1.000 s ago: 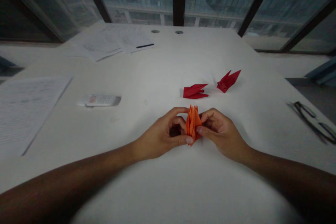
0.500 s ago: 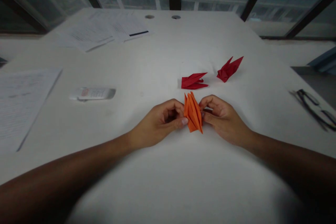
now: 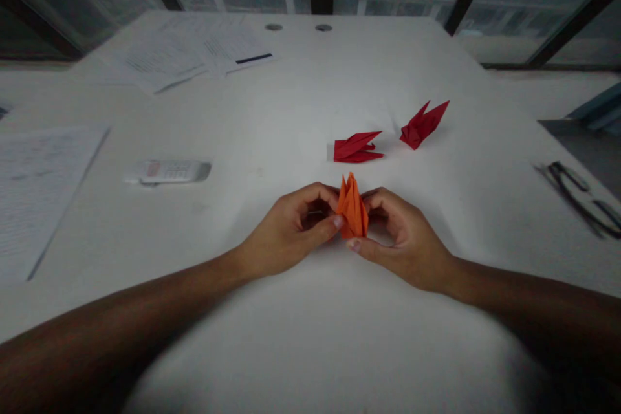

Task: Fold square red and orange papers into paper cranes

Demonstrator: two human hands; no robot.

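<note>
Between my two hands is a folded orange origami piece (image 3: 354, 210), its narrow points directed away from me. My left hand (image 3: 303, 223) pinches its left side, with the thumb on the front face near the lower edge. My right hand (image 3: 402, 233) grips the right side, the thumb at the lower right corner and the fingers partly hidden behind the paper. Just beyond it lies a red origami crane (image 3: 358, 147), wings folded close. A second red origami crane (image 3: 423, 126) sits farther back to the right.
On the white table (image 3: 291, 336), a white labelled tube-like item (image 3: 169, 171) lies to the left. Printed sheets (image 3: 43, 187) are at the far left, with more papers (image 3: 165, 58) at the back. Eyeglasses (image 3: 582, 197) rest near the right edge. Windows stand behind.
My right thumb has shifted down and left to the lower edge of the orange paper. The orange piece has turned slightly and looks narrower. The red cranes stay put.
</note>
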